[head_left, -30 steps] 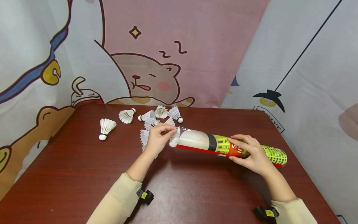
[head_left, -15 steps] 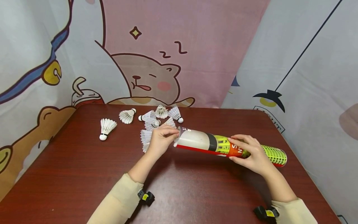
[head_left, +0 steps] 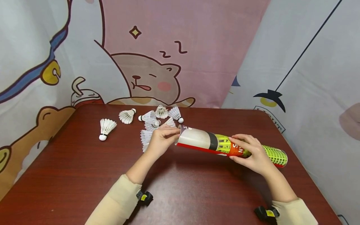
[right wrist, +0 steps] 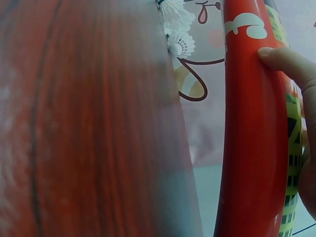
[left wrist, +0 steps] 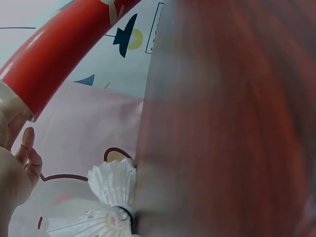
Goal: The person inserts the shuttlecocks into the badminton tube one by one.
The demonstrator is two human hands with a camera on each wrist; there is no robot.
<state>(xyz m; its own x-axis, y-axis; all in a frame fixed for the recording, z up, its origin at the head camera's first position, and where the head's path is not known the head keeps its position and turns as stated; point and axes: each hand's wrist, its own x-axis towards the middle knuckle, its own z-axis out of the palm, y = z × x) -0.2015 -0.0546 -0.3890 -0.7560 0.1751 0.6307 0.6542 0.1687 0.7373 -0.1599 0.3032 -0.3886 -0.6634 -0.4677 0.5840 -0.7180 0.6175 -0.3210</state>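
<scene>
In the head view my right hand grips a shuttlecock tube around its middle, its thumb on the red side in the right wrist view. The tube tilts, its mouth raised and pointing left, its yellow-green end low at the right. At the mouth is my left hand, with thumb and fingertips reaching inside the rim. The left wrist view shows those fingers entering the red tube, while the others curl loosely outside. The tube wall hides the fingertips, and I cannot tell if they hold a shuttlecock.
Several white shuttlecocks lie in a cluster behind my left hand, including one at its back right. Two more, one upper and one lower, lie apart at the left. A printed curtain hangs behind the brown table.
The white shuttlecock skirt that stuck out of the tube mouth has gone inside. My left hand has moved slightly right, its fingertips now within the rim. My right hand keeps its grip.
</scene>
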